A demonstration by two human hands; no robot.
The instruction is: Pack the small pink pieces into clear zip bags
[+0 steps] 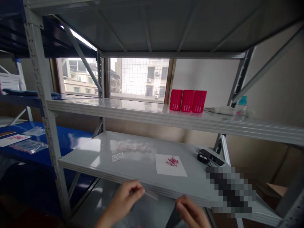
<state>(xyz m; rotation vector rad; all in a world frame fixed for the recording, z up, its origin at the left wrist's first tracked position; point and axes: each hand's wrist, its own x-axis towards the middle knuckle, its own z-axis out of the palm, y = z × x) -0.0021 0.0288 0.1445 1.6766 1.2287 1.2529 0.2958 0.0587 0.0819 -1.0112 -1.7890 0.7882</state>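
Observation:
My left hand is in front of the lower shelf's edge, thumb and forefinger pinched on a small clear plastic bag. The bag's see-through edges are hard to make out. To its right, my right hand is closed, fingertips together; what it holds, if anything, is too small or hidden to name. Beyond both hands, a white sheet lies on the grey shelf with a small heap of red pieces on it. Several clear bags lie farther left, with a small filled bag nearer the edge.
A phone and a black coiled item lie at the right of the lower shelf, near a blurred-out patch. Three red boxes and a blue-topped bottle stand on the shelf above. A metal upright rises at left.

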